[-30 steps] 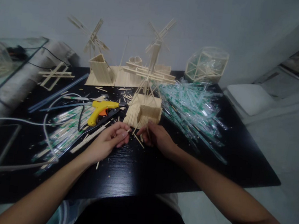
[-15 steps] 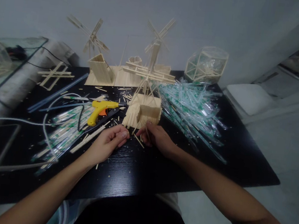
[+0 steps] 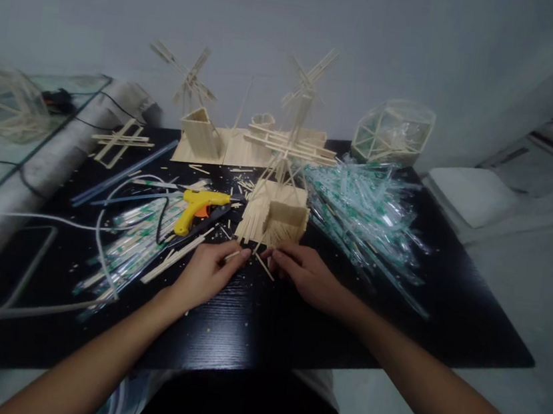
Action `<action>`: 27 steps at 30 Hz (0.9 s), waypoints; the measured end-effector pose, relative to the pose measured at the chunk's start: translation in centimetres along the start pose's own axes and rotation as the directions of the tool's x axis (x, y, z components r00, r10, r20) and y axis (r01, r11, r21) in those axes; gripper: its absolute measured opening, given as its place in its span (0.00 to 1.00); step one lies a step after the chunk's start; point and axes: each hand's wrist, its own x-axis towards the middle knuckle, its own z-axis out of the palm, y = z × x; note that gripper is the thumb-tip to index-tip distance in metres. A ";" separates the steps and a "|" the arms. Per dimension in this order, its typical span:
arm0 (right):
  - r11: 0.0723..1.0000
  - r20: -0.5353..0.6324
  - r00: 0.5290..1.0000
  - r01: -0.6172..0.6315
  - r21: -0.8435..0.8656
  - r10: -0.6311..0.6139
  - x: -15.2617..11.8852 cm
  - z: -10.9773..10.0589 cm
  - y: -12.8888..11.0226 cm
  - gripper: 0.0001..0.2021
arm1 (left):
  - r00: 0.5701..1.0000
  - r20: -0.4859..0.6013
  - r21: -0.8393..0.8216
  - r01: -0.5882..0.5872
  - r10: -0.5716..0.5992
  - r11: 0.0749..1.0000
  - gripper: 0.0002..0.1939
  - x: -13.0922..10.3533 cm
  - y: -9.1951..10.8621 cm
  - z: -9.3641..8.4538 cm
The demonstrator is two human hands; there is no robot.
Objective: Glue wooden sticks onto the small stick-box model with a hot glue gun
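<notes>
Just in front of the stick-built windmill model (image 3: 285, 221), my left hand (image 3: 211, 269) pinches a short wooden stick (image 3: 233, 255) between thumb and fingertips. My right hand (image 3: 301, 270) is closed at the model's front edge; what its fingers hold, if anything, is too small to make out. A loose stick (image 3: 265, 266) lies slanted on the black table between the hands. The yellow glue gun (image 3: 195, 209) rests on its side to the left of the model, near a bundle of bare sticks (image 3: 174, 258).
Wrapped sticks lie in a left pile (image 3: 124, 252) and a right heap (image 3: 371, 212). Behind stand another windmill (image 3: 199, 137) and a faceted clear-sided frame (image 3: 394, 133). A white cord (image 3: 98, 239) loops over the black table (image 3: 291, 336) at left.
The view has shifted, so the table items appear further right. My left fingers have closed around a short stick, and my right hand has come down slightly from the model's front.
</notes>
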 end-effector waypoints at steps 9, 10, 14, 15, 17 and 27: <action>0.937 -0.235 0.963 0.045 -0.347 -0.133 -2.5 0.9 1.2 0.09 | 0.998 -0.017 0.405 -0.048 0.060 0.913 0.15 1.0 1.6 0.1; 0.946 -0.272 0.954 0.036 -0.323 -0.129 -2.7 1.1 1.1 0.08 | 0.998 -0.002 0.368 -0.064 0.069 0.928 0.15 1.1 2.1 0.1; 0.987 -0.355 0.929 0.057 -0.148 -0.107 -3.0 1.9 0.6 0.06 | 0.990 0.065 0.114 -0.129 0.122 0.985 0.15 1.4 3.3 0.3; 0.993 -0.375 0.923 0.051 -0.108 -0.089 -3.0 2.0 0.4 0.05 | 0.989 0.076 0.057 -0.129 0.125 0.990 0.15 1.4 3.4 0.3; 0.999 -0.407 0.913 0.017 -0.041 -0.032 -3.0 2.3 0.2 0.04 | 0.988 0.092 -0.038 -0.120 0.123 0.992 0.17 1.4 3.2 0.4; 0.999 -0.285 0.958 -0.040 0.008 0.041 -2.6 2.8 -0.5 0.04 | 0.987 0.087 -0.067 -0.129 0.134 0.989 0.15 0.7 2.1 0.5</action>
